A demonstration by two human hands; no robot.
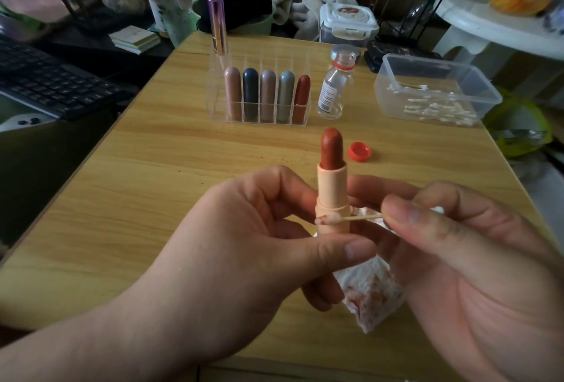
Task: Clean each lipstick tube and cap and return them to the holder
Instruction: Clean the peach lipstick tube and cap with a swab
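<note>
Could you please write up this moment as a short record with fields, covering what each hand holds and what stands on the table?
left hand: holds an uncapped peach lipstick tube upright, red bullet exposed
right hand: pinches a cotton swab, its stained tip against the tube's lower barrel
tissue: red-stained, under the hands
holder: clear, five capped lipsticks in the front row, one tall metallic tube behind
bottle: clear, open, right of the holder
red cap: lying on the table
swab tub: clear, open, far right
</note>
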